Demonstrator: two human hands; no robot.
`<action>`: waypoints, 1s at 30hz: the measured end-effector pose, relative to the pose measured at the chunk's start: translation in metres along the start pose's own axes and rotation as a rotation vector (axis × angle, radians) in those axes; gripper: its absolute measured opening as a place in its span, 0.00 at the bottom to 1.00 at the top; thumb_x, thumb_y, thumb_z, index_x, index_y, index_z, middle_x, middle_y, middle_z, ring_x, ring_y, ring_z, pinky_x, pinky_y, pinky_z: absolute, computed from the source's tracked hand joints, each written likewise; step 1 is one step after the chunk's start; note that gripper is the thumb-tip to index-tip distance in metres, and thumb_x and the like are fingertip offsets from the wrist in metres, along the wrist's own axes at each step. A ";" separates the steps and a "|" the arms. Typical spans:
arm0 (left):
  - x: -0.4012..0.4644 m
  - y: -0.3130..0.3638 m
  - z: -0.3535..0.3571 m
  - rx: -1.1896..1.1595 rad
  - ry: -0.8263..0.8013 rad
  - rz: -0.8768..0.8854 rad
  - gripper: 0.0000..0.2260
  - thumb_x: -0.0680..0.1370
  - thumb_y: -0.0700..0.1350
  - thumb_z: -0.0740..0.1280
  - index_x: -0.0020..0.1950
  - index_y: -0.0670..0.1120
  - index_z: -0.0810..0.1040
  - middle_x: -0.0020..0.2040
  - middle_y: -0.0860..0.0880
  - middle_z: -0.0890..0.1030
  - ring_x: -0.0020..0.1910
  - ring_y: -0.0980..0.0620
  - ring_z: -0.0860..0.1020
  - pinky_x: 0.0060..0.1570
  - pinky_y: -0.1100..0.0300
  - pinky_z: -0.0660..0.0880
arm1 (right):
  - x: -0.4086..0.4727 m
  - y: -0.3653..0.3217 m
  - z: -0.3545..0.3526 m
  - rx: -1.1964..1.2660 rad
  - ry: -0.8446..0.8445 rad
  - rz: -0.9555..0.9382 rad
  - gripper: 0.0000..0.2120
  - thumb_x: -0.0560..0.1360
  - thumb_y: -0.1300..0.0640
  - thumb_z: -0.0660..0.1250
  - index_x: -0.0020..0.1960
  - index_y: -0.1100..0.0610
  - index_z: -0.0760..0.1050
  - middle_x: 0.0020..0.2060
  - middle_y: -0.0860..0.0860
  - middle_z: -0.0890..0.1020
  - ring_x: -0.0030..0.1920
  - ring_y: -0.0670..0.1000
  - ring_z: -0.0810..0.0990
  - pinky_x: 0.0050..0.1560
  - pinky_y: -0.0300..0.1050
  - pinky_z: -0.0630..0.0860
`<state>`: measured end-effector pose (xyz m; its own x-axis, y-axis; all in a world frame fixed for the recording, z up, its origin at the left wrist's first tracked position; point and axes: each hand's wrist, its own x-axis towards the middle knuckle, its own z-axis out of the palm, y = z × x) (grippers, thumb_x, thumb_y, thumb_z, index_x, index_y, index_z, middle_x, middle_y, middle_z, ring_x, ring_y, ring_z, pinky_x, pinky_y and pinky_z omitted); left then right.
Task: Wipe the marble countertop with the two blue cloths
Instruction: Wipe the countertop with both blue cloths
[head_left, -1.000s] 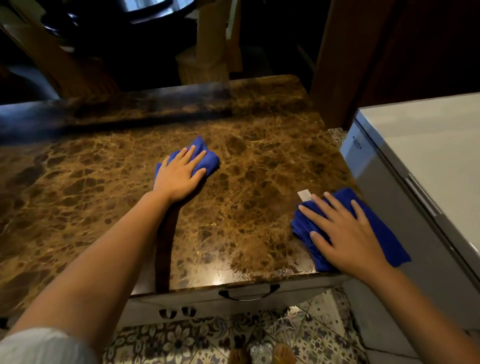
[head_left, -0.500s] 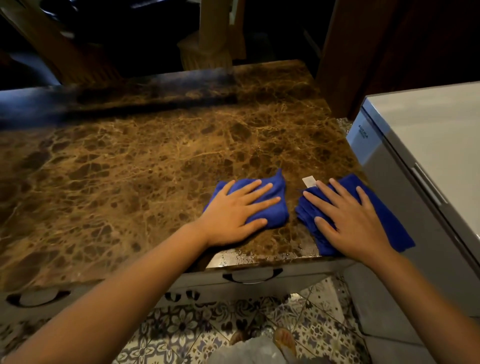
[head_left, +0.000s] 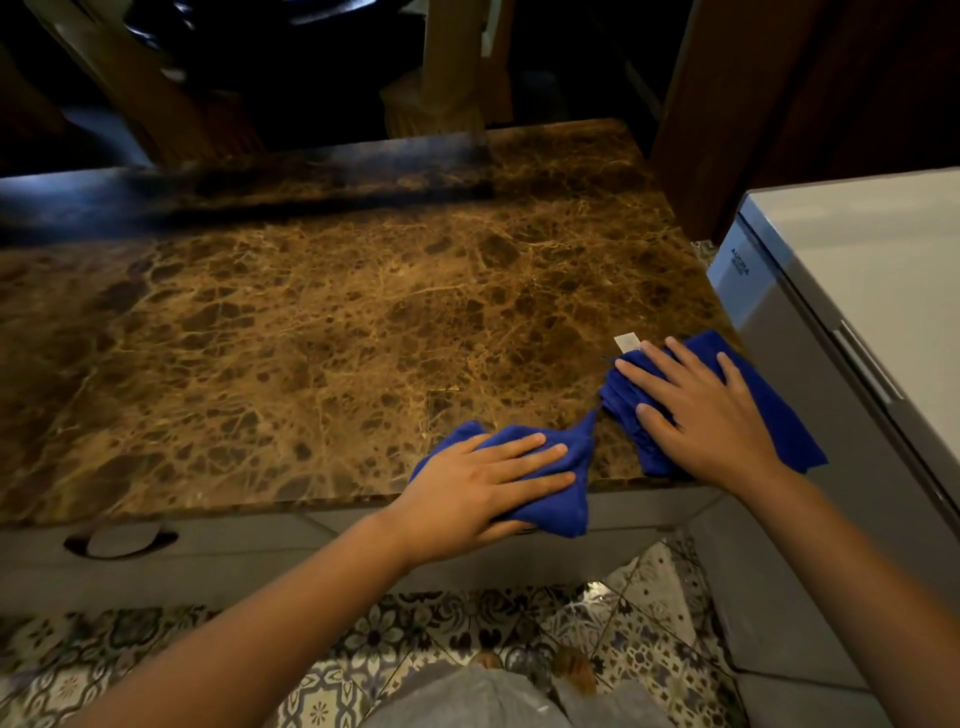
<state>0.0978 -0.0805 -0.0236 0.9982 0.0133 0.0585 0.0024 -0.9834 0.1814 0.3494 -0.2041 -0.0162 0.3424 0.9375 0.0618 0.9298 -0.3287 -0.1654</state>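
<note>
Head view: glossy brown-veined marble countertop (head_left: 363, 322), two crumpled blue cloths (head_left: 550, 457).

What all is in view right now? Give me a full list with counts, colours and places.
marble countertop: 1, brown veined, centre.
blue cloths: 2, blue; left cloth at the near edge, overhanging it; right cloth at the near right corner.
white tag: 1, white, beside the right cloth.
drawer handle: 1, dark recess, front panel lower left.
appliance: 1, white-grey, right of the counter.
patterned floor tiles: many, bottom.
left hand: flat on the left cloth.
right hand: flat on the right cloth.
</note>
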 end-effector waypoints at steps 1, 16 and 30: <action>-0.005 0.001 0.001 -0.005 0.012 0.019 0.21 0.78 0.56 0.57 0.71 0.53 0.63 0.73 0.53 0.63 0.72 0.52 0.60 0.62 0.49 0.70 | 0.000 0.000 0.000 0.000 0.000 0.000 0.28 0.71 0.40 0.42 0.71 0.41 0.57 0.74 0.48 0.59 0.73 0.50 0.51 0.70 0.61 0.45; -0.045 -0.023 -0.039 -0.278 0.565 -0.283 0.19 0.78 0.56 0.58 0.67 0.51 0.69 0.66 0.53 0.71 0.66 0.61 0.68 0.65 0.63 0.65 | 0.000 0.001 -0.001 0.017 -0.006 -0.011 0.28 0.72 0.40 0.41 0.71 0.42 0.57 0.74 0.48 0.59 0.73 0.50 0.50 0.70 0.62 0.45; 0.113 -0.119 -0.023 -0.013 0.075 -0.476 0.27 0.75 0.60 0.47 0.72 0.53 0.59 0.74 0.48 0.60 0.73 0.46 0.58 0.69 0.44 0.58 | 0.000 -0.001 0.000 0.027 0.018 -0.011 0.27 0.73 0.43 0.44 0.71 0.43 0.59 0.73 0.49 0.61 0.73 0.52 0.52 0.69 0.62 0.47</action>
<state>0.2093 0.0420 -0.0158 0.8792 0.4750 0.0365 0.4570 -0.8625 0.2174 0.3484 -0.2042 -0.0157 0.3350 0.9387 0.0818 0.9296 -0.3151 -0.1912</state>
